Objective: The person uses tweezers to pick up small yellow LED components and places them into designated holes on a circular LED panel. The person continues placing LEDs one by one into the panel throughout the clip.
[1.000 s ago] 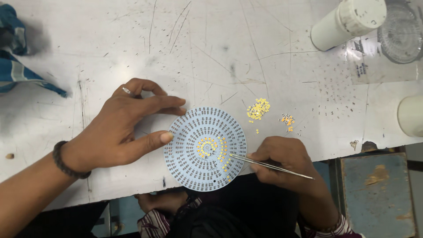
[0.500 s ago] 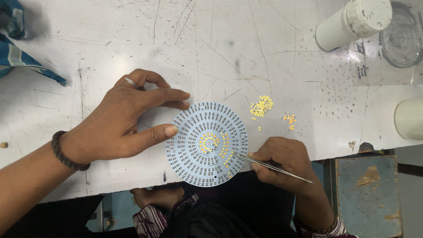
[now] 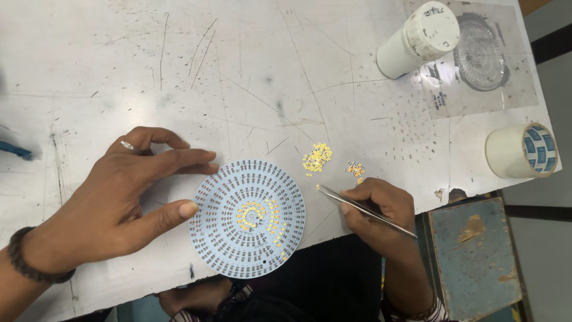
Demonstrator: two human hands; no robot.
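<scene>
While pinched: one tweezers (image 3: 363, 210), two piles (image 3: 317, 158).

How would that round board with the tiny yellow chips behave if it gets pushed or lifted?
The round board looks thin and flat, so it probably slides easily and stays stiff. The left hand steadies its edge. Its yellow chips may shift if jolted.

The right hand (image 3: 378, 209) has lifted the tweezers (image 3: 363, 210) off the round circuit board (image 3: 247, 217); their tip now points past the board's right edge toward the small heap of yellow chips (image 3: 316, 158), no longer over the board's near right rim. The left hand's (image 3: 116, 206) thumb touches the board's left edge lower than before.
</scene>
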